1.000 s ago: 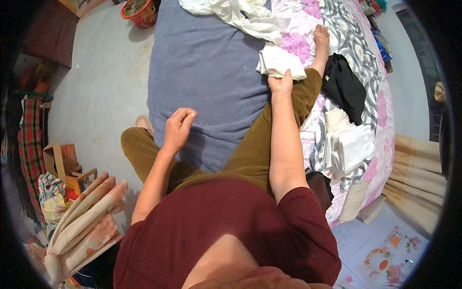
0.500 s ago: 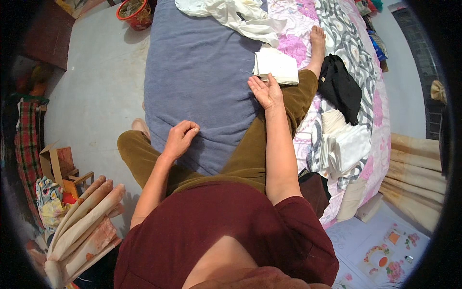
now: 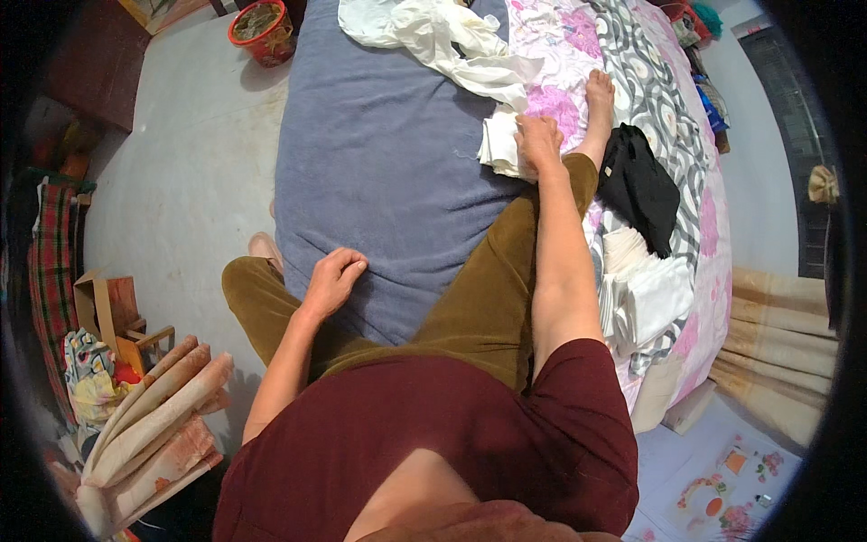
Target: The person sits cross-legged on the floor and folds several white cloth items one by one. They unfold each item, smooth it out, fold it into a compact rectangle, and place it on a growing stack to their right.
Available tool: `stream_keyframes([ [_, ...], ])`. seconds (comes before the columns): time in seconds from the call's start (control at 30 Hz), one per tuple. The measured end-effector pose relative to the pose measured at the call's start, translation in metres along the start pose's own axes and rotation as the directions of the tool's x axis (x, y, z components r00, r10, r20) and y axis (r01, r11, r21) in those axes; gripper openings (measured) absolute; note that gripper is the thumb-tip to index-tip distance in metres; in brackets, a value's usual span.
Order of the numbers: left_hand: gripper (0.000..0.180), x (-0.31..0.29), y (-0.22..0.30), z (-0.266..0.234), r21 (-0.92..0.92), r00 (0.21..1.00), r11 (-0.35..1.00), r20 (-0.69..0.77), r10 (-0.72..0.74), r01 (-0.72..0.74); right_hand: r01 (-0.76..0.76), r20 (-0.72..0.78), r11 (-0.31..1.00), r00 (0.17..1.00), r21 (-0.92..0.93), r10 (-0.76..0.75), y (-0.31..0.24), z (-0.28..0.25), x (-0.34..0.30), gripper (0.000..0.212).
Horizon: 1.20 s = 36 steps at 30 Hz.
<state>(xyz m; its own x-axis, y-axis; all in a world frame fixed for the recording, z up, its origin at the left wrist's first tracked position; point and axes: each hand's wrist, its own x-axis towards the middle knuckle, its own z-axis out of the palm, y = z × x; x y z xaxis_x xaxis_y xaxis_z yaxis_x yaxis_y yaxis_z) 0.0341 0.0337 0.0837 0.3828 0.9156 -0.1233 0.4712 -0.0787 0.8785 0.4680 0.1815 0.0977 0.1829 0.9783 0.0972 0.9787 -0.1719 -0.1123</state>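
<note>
A small folded white cloth point(image 3: 499, 147) lies at the right edge of the blue-grey blanket, beside my outstretched leg. My right hand point(image 3: 540, 143) is bent over its right side, the fingers curled down on it; the fingertips are partly hidden. Loosely curled, my left hand point(image 3: 334, 278) rests on the near part of the blanket point(image 3: 379, 163), with nothing visible in it. Just beyond the folded cloth, a crumpled white cloth point(image 3: 442, 45) spreads over the far end of the blanket.
To the right lie a black garment point(image 3: 639, 185) and a stack of folded white cloths point(image 3: 646, 303) on the patterned bedding point(image 3: 709, 203). A red bucket point(image 3: 262, 36) stands on the floor at the far left. Rolled fabric point(image 3: 158, 425) stands at the near left.
My right hand has turned from palm up to palm down and moved right onto the folded cloth's right side. My left hand stays nearly in place on the blanket.
</note>
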Motion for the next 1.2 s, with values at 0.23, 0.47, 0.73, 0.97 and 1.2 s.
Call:
stream_keyframes([
  [0.23, 0.018, -0.002, -0.006, -0.005, 0.023, 0.997, 0.997, 0.007, -0.076, 0.076, -0.128, 0.256, 0.972, 0.964, 0.196, 0.075, 0.029, -0.013, 0.026, 0.032],
  [0.47, 0.011, 0.012, 0.002, 0.010, 0.132, 0.987, 0.989, -0.137, 0.079, -0.060, 0.027, -0.198, 0.994, 0.979, -0.107, -0.048, -0.005, 0.005, 0.000, 0.064],
  [0.73, 0.005, 0.032, -0.041, 0.032, 0.208, 0.893, 0.942, -0.318, 0.318, -0.262, 0.048, -0.040, 0.997, 0.998, -0.068, -0.051, -0.036, 0.007, 0.009, 0.048],
  [0.97, 0.010, 0.037, -0.052, 0.045, 0.385, 0.867, 0.882, -0.301, 0.398, -0.272, 0.097, -0.037, 0.979, 0.994, -0.177, -0.105, -0.093, 0.008, 0.060, 0.021],
  [1.2, 0.010, 0.035, -0.053, 0.042, 0.337, 0.891, 0.916, -0.314, 0.327, -0.217, 0.509, -0.448, 0.734, 0.839, 0.449, -0.308, -0.170, -0.065, -0.014, 0.021],
])
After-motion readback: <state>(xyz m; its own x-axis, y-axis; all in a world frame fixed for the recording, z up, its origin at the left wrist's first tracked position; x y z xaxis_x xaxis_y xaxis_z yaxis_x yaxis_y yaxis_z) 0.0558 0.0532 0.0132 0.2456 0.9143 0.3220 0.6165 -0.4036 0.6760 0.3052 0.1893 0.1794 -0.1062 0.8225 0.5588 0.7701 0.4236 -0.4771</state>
